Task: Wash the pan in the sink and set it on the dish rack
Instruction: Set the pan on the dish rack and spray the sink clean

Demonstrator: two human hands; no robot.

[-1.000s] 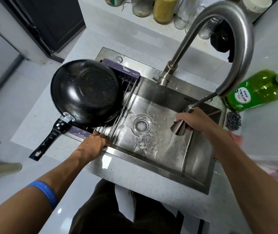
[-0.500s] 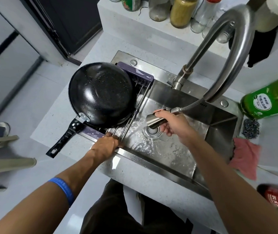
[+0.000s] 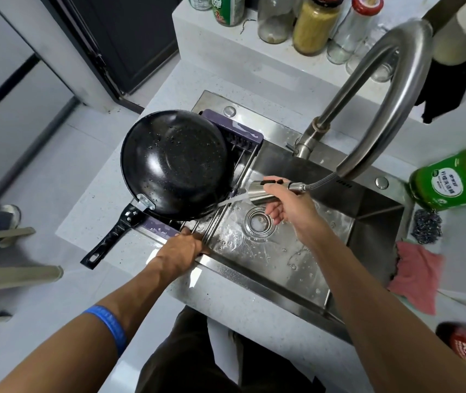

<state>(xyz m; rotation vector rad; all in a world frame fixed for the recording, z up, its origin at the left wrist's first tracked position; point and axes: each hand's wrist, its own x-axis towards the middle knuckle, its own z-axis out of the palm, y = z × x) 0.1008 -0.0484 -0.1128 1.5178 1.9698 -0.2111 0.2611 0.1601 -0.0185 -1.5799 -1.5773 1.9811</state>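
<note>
A: Camera setup?
B: Single head-worn wide-angle view, looking steeply down and forward over the sink (image 3: 297, 268), close, at arm's reach.
A: Overlap?
B: None; one view only.

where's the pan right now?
Head view, left of centre: the pan sits upside down on the dish rack over the sink's left end, handle pointing toward the person.

- The right hand (image 3: 288, 211) carried the spray head (image 3: 266, 191) from the sink's (image 3: 368, 222) right side leftward.
- Its water jet now struck the pan's (image 3: 175, 165) near rim.
</note>
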